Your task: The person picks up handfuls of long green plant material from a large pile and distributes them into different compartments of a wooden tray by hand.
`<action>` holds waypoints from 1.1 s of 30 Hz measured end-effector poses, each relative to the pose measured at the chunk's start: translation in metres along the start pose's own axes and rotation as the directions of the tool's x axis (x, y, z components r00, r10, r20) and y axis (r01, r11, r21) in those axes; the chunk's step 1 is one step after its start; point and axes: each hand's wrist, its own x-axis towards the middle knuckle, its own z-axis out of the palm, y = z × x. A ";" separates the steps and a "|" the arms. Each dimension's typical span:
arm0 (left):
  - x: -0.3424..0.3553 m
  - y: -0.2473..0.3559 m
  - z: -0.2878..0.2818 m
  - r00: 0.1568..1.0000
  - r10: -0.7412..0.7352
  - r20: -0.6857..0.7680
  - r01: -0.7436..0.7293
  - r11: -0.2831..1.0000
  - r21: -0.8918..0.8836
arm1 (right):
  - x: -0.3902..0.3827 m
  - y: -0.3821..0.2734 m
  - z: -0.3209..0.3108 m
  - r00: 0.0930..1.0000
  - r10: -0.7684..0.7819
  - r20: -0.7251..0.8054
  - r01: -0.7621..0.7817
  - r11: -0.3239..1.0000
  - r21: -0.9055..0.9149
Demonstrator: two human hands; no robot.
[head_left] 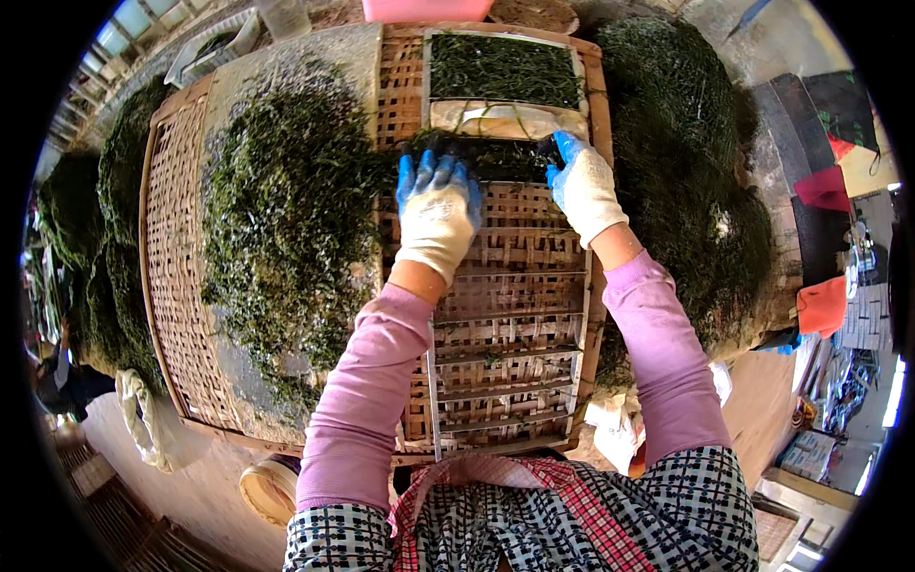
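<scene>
some dark green strands [505, 160] lie across the slatted rack [510, 358]; on them your left hand [439, 212] has its fingers slightly apart. your right hand [582, 183] is at their right end, but i cannot tell if its fingers grip. a leafy green heap [286, 219] lies to your left.

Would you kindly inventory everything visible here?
Slatted frame: one, grey, centre.
Woven surface: one, tan, beneath frame.
Packed strands: one batch, green, frame's far end.
Pale block: one, cream, upper centre.
Loose heap: one, green, left of frame.
Large heap: one, green, right of frame.
Further heaps: several, green, far left.
Tub: one, pink, top edge.
Crate: one, pale, top left.
Round container: one, cream, lower left.
Clutter: uncountable, mixed colours, right edge.
Checked top: one, multicoloured, bottom.
Sleeves: two, lilac, forearms.
Left hand: one, white-blue glove, at frame's left.
Right hand: one, white-blue glove, at frame's right.
</scene>
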 end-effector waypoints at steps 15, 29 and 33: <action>0.024 0.057 -0.020 0.901 0.028 0.433 -0.065 0.995 0.072 | -0.033 0.029 -0.021 0.951 -0.301 0.075 0.308 0.888 -0.342; 0.024 0.113 0.020 0.862 0.234 0.450 -0.165 0.968 -0.188 | -0.014 0.086 -0.028 0.986 -0.167 0.027 0.167 0.932 -0.320; 0.028 0.121 0.032 0.902 0.241 0.358 -0.176 0.963 -0.204 | 0.003 0.040 -0.039 0.998 -0.054 -0.032 0.044 0.966 -0.254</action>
